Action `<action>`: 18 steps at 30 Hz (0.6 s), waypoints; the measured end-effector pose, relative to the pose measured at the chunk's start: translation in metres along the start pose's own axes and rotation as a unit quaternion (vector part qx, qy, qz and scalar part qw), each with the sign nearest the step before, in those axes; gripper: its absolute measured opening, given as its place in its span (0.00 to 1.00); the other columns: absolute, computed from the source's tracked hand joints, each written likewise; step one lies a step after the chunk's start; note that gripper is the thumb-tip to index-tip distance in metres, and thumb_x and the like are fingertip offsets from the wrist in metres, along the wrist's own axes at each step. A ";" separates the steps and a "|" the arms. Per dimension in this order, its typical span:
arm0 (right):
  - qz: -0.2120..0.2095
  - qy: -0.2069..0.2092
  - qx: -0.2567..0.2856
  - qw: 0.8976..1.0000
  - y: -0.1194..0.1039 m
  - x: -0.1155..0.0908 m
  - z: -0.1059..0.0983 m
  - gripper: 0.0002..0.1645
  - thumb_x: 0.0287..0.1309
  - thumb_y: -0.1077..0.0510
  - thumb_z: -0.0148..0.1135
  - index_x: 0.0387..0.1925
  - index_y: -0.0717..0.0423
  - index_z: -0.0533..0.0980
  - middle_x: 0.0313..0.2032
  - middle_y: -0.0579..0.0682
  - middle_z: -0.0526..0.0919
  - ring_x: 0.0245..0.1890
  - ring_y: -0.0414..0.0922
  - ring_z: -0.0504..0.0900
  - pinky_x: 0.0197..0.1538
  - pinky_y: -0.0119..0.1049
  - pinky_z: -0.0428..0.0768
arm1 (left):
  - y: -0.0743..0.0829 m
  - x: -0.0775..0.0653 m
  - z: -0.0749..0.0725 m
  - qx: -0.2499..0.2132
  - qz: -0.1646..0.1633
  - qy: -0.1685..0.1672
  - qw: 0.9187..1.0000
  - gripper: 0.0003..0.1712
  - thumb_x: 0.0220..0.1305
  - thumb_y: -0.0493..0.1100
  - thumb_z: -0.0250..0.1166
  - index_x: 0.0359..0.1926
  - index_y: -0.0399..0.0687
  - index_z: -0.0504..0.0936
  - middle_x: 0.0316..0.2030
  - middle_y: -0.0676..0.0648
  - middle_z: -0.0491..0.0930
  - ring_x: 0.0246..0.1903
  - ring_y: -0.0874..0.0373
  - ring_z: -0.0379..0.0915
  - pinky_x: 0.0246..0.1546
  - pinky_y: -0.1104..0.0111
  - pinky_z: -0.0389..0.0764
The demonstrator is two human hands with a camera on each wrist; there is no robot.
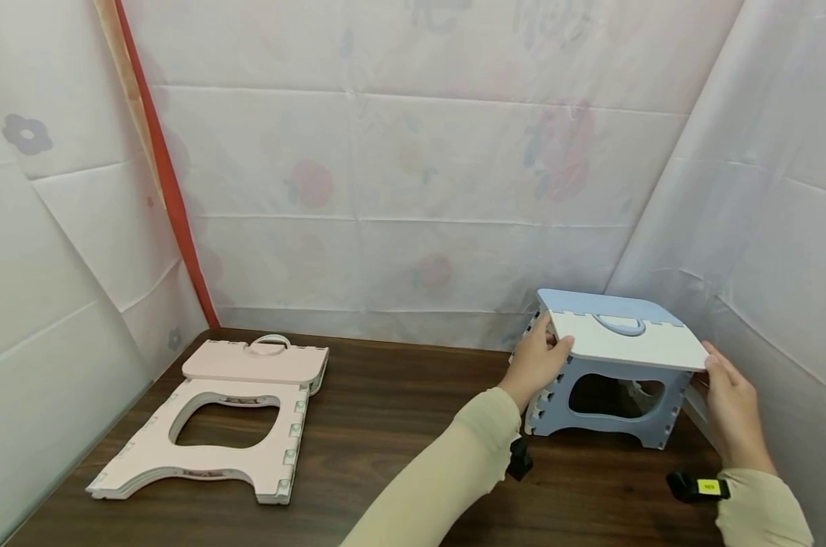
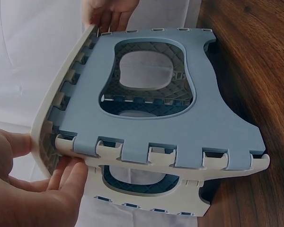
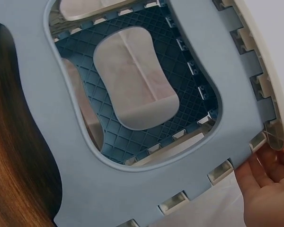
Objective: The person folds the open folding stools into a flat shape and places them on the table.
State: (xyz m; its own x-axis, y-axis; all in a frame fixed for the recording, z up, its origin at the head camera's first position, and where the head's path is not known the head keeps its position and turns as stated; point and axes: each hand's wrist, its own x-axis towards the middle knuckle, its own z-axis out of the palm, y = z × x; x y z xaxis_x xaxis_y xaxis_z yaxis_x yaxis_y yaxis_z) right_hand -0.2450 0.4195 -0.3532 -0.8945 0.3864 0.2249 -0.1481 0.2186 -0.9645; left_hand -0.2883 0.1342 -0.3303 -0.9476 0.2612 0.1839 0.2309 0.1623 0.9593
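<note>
A blue and white folding step stool [image 1: 625,338] stands unfolded at the back right of the table, its top half white and half blue with a carrying handle in the middle. My left hand [image 1: 537,361] grips the left front corner of its white top, thumb above and fingers curled beneath the edge, as the left wrist view also shows [image 2: 42,184]. At the opposite front corner, my right hand [image 1: 730,406] holds the edge in the same way; its fingers [image 3: 270,172] are under the rim. The blue front leg panel [image 2: 90,104] has a large rounded opening.
A pink and white folding stool [image 1: 248,361] lies folded flat on the left of the dark wooden table [image 1: 385,425]. White printed cloth [image 1: 413,175] hangs at the back and both sides, close to the blue stool. A red strip [image 1: 166,167] runs down the back left corner.
</note>
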 end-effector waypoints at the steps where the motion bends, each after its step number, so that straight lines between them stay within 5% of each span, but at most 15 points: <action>1: 0.001 0.003 -0.009 1.000 0.000 0.000 0.000 0.37 0.78 0.43 0.37 0.79 0.52 0.46 0.78 0.44 0.44 0.74 0.36 0.49 0.68 0.21 0.50 | 0.000 0.000 0.000 -0.002 -0.001 -0.001 1.000 0.35 0.75 0.54 0.59 0.77 0.56 0.60 0.53 0.51 0.78 0.49 0.61 0.76 0.47 0.64 0.79; 18: -0.013 0.008 -0.043 0.999 -0.001 -0.002 0.002 0.36 0.79 0.43 0.35 0.78 0.54 0.47 0.77 0.46 0.47 0.74 0.36 0.51 0.66 0.19 0.53 | -0.002 0.000 -0.002 -0.009 -0.009 0.000 1.000 0.34 0.74 0.56 0.58 0.77 0.60 0.60 0.51 0.54 0.79 0.44 0.63 0.76 0.45 0.63 0.78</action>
State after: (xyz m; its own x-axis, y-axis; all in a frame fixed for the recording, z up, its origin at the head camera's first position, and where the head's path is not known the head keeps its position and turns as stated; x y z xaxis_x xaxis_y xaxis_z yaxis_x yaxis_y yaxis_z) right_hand -0.2438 0.4170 -0.3533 -0.8836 0.3940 0.2532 -0.1345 0.3043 -0.9430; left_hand -0.2892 0.1324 -0.3313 -0.9514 0.2585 0.1672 0.2106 0.1503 0.9660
